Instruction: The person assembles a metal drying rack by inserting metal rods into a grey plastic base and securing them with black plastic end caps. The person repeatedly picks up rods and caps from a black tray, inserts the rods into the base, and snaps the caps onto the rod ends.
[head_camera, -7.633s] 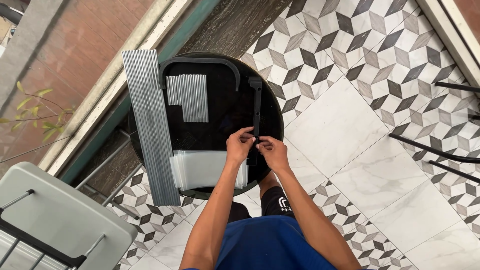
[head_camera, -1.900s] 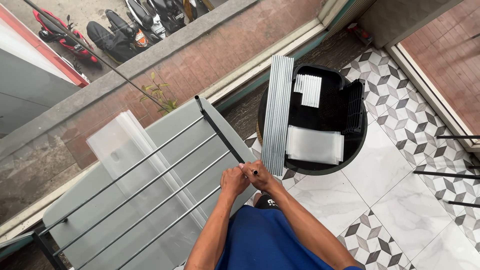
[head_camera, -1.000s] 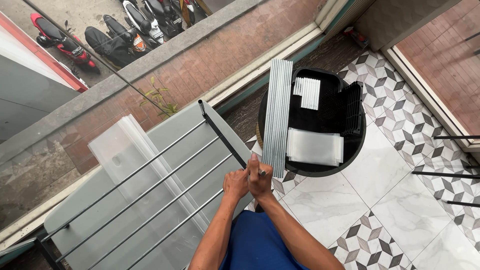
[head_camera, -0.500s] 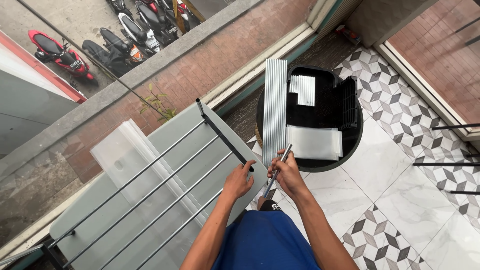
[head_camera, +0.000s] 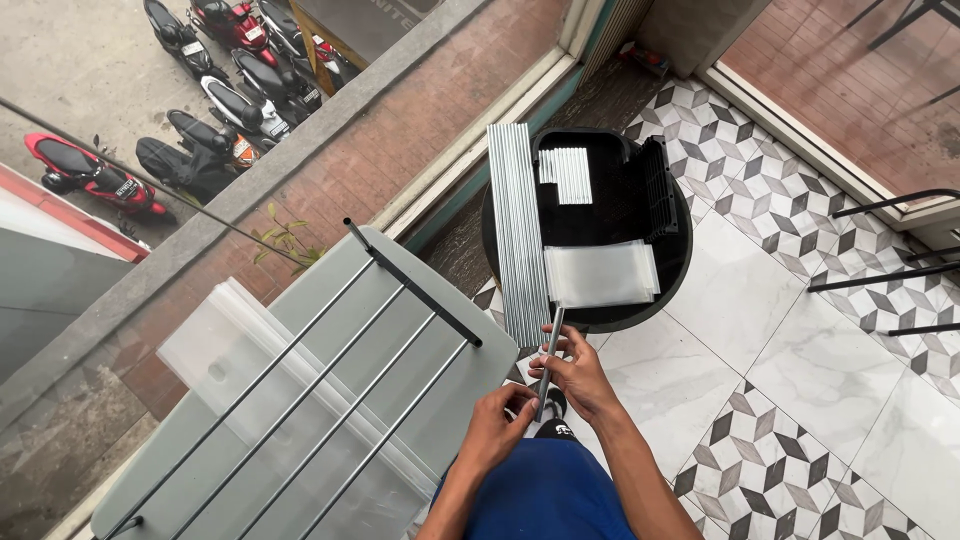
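A thin metal rod (head_camera: 548, 355) was gripped by both hands, the right hand (head_camera: 582, 378) closed round its middle and the left hand (head_camera: 497, 427) pinched at its near end, apparently for steadiness. It was held just near of the round black counter (head_camera: 676, 285), beside the bundle of long rods (head_camera: 518, 230).

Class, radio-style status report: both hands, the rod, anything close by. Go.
Left hand pinching lower end of metal rod. Right hand gripping it mid-length, rod near upright. Rod bundle on round black table just ahead; grey rack at left.
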